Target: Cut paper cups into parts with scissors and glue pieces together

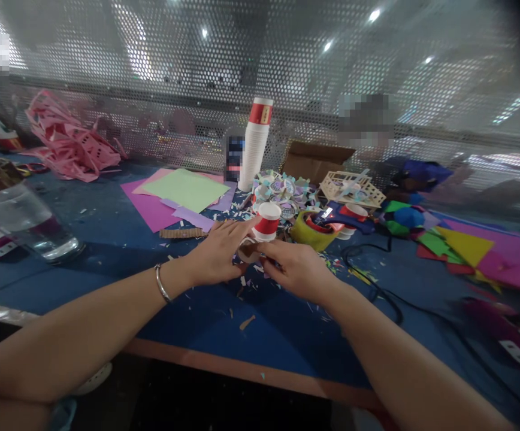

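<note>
My left hand and my right hand meet over the blue table, both pinching a small pale cut-out paper piece between their fingertips. A red and white paper cup stands upright just behind the fingers, touching or nearly touching my left fingertips. A thin metal bangle circles my left wrist. Paper scraps lie scattered on the table under the hands.
A tall stack of white cups stands behind. Coloured sheets lie at left, pink cut paper far left, a glass jar near left. Tape roll, black cable, coloured triangles, wooden lattice.
</note>
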Tool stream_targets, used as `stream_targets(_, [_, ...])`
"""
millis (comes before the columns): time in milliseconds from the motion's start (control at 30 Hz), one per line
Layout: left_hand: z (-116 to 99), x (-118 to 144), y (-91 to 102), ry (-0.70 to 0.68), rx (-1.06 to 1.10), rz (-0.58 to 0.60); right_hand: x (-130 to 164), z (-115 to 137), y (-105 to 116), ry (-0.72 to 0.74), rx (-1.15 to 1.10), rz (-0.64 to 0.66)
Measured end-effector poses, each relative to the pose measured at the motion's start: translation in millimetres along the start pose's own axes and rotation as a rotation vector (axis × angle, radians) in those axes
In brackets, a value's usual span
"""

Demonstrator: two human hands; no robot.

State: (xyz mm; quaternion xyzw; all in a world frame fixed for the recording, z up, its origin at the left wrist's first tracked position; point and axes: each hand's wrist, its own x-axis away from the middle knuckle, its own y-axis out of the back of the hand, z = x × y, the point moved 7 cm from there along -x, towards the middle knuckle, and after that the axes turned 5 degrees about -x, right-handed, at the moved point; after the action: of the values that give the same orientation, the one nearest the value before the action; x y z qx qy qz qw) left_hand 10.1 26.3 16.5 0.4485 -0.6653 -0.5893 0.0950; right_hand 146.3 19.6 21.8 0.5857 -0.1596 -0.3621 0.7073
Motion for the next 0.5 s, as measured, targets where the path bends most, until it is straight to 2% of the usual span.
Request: stream_targets(500, [2.7, -1.2, -2.8, 0.01, 0.073, 0.035, 0.5, -2.5, -2.1, 0.01, 0.016, -0.003])
